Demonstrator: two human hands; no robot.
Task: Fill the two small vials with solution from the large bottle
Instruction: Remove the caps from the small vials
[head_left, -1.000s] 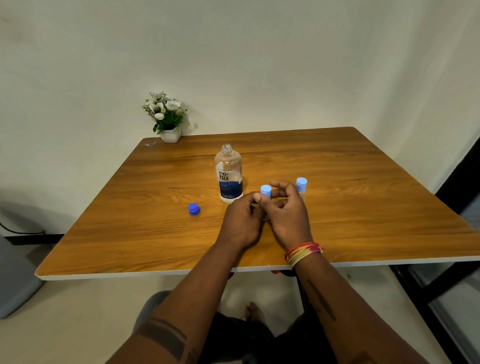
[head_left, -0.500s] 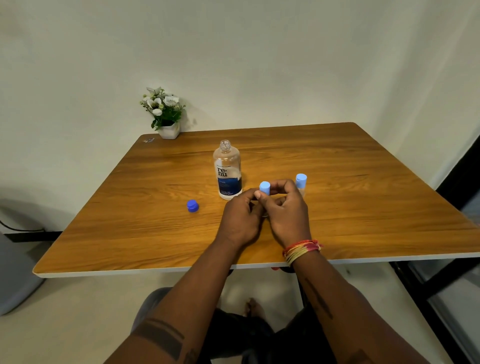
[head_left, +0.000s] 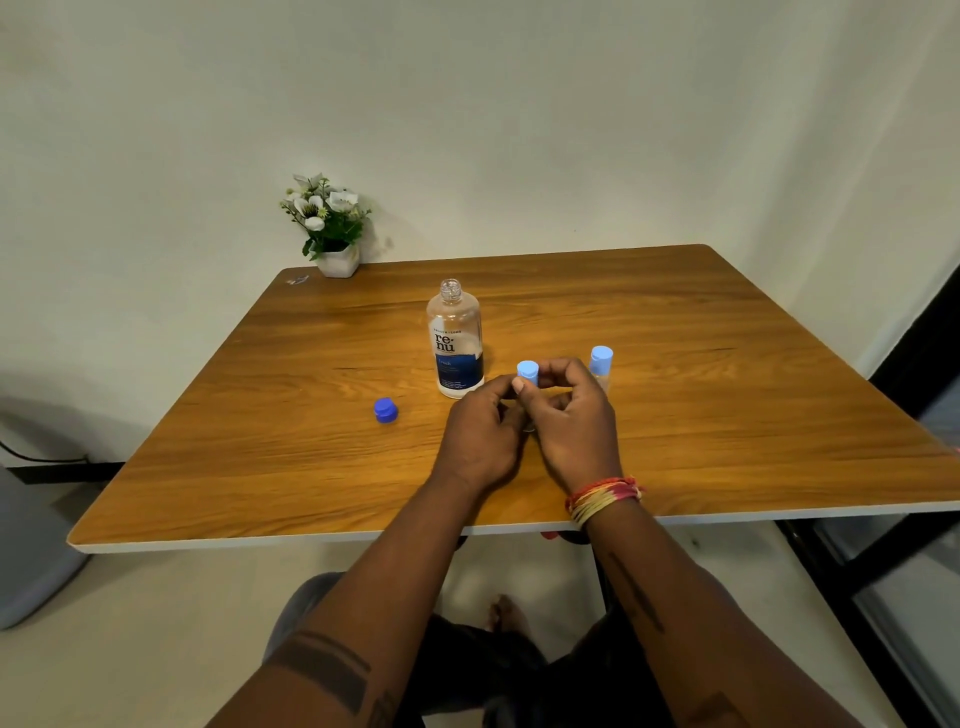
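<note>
**Both hands closed on one capped vial at the middle of the table**

Little has shifted since a moment ago: the hands remain pressed together around the same vial, and only the view has tipped slightly, so the table sits a touch lower than before.

Nearest, two forearms reach over the table's (head_left: 218, 488) front edge, the right wrist wrapped in red and yellow threads (head_left: 602, 500). The left hand (head_left: 480, 441) and right hand (head_left: 574, 431) meet knuckle to knuckle, fingers curled tight on the near vial (head_left: 528, 374). Only its pale blue cap shows above the fingertips; the body is hidden in the grip.

Just beyond the right hand stands the second vial (head_left: 601, 366), upright, with a matching pale blue cap and a clear body, partly hidden by the knuckles. Off to the left lies the dark blue cap (head_left: 385, 410), well apart from everything else.

Behind the hands, the large bottle (head_left: 455, 340) stands upright and uncapped, clear plastic with a blue label, its threaded neck bare. At the far left corner sits a white flower pot (head_left: 332, 228).
</note>
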